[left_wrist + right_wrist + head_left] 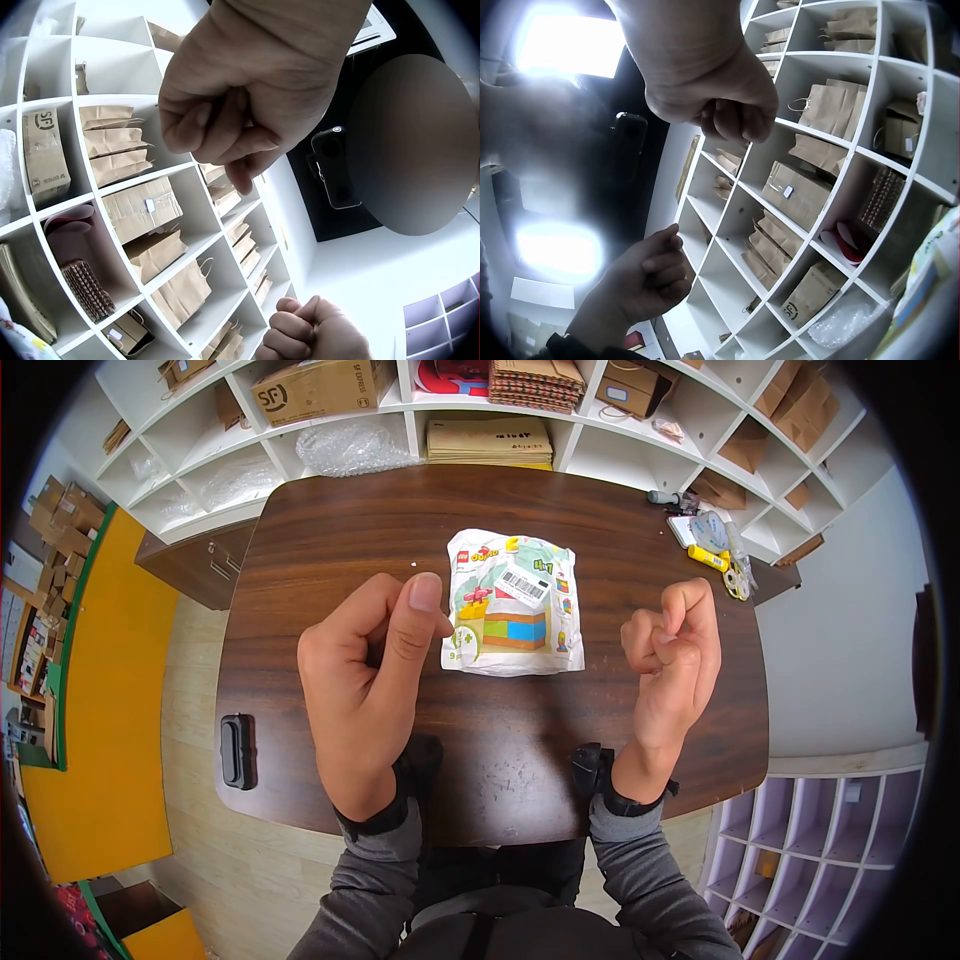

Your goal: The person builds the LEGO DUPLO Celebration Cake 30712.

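Note:
A white LEGO Duplo packet (515,625) lies on the dark wooden table (480,750), with a barcode label stuck on its front. To its left, my left hand (362,680) is raised with curled fingers, its thumb laid over the index finger, overlapping the packet's edge in the head view. My right hand (670,665) is held up on the packet's other side, fingers folded in toward the palm. Both wrist views show fingers bent inward with nothing held: the left hand (247,97) in its own view and the right hand (712,82) in its own.
Glue, tape and small tools, among them a yellow glue stick (708,558), sit at the table's far right corner. A black case (238,752) lies by the left edge. White shelves (480,410) with boxes, paper bags and bubble wrap (355,448) stand behind the table.

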Tool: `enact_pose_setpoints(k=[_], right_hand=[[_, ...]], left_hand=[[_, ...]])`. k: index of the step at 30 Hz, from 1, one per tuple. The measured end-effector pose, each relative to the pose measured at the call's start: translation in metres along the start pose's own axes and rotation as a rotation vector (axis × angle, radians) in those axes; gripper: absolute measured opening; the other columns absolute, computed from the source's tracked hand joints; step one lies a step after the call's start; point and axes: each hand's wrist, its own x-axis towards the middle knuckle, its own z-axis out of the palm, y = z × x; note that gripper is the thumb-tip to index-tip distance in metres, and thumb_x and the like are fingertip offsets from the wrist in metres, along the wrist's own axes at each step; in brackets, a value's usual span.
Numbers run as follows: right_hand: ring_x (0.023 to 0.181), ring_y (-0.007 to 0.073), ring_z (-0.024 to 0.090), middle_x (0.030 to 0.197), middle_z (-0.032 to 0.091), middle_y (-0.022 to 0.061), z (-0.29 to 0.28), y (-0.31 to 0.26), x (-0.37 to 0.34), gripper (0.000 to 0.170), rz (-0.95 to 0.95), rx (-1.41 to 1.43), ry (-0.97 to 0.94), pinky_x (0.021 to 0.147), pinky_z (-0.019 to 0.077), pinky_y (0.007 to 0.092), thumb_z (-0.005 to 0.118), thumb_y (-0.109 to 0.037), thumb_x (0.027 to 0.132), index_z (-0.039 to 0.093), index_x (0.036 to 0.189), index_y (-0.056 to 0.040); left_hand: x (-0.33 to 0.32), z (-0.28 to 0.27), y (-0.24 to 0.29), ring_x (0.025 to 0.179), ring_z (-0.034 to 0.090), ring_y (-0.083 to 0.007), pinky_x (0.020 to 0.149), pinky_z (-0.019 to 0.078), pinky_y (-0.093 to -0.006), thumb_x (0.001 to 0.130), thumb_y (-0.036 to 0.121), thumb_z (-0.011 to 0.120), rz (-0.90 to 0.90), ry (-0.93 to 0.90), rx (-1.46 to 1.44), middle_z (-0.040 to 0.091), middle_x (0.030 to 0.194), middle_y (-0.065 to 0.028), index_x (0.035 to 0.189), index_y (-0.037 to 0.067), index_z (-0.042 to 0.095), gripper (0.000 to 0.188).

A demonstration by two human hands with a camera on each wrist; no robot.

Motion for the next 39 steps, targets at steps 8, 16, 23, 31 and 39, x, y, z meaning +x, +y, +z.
enact_pose_setpoints(k=[8,16,23,31,39], right_hand=[[0.050,0.0041,0.023,0.066,0.026,-0.0013,0.001,0.000,0.001,0.008,0.003,-0.010,-0.001,0.044,0.0190,0.0210,0.029,-0.001,0.072,0.034,0.077,-0.0045],[0.050,0.0040,0.023,0.066,0.023,-0.0020,0.001,-0.001,0.001,0.007,0.022,-0.019,0.048,0.043,0.0181,0.0209,0.031,-0.002,0.072,0.030,0.075,-0.0079],[0.051,0.0040,0.024,0.064,0.027,-0.0026,0.002,0.004,0.003,0.009,-0.046,0.010,0.054,0.044,0.0208,0.0199,0.037,-0.003,0.081,0.031,0.078,-0.0085],[0.053,0.0019,0.037,0.065,0.045,-0.0023,0.006,0.003,0.005,0.018,-0.018,-0.155,0.205,0.046,0.0295,0.0172,0.058,-0.001,0.086,0.040,0.086,-0.0060],[0.059,0.0072,0.054,0.072,0.064,0.0075,0.006,-0.005,-0.001,0.017,0.034,-0.143,0.065,0.058,0.0444,0.0182,0.061,-0.007,0.086,0.052,0.073,-0.0004]], left_hand=[[0.000,0.001,-0.001,0.053,0.037,-0.0015,0.047,0.0272,-0.0193,0.090,0.024,0.057,-0.003,-0.004,-0.005,0.052,0.056,0.0013,0.067,-0.002,0.055,0.035],[0.001,0.005,-0.007,0.042,0.024,0.0014,0.040,0.0163,-0.0190,0.093,0.026,0.052,0.064,0.046,0.014,0.037,0.050,0.0065,0.066,0.000,0.057,0.038],[0.000,0.002,-0.002,0.053,0.035,-0.0010,0.047,0.0251,-0.0194,0.091,0.024,0.057,-0.006,-0.004,-0.023,0.050,0.055,0.0025,0.066,-0.002,0.055,0.035],[0.001,0.005,-0.002,0.053,0.033,-0.0009,0.047,0.0243,-0.0193,0.091,0.024,0.056,0.003,0.007,-0.021,0.047,0.054,0.0033,0.066,-0.002,0.055,0.036],[-0.002,0.001,0.000,0.052,0.031,-0.0012,0.046,0.0225,-0.0196,0.091,0.025,0.057,0.034,0.036,0.007,0.045,0.053,0.0042,0.066,-0.001,0.055,0.036]])
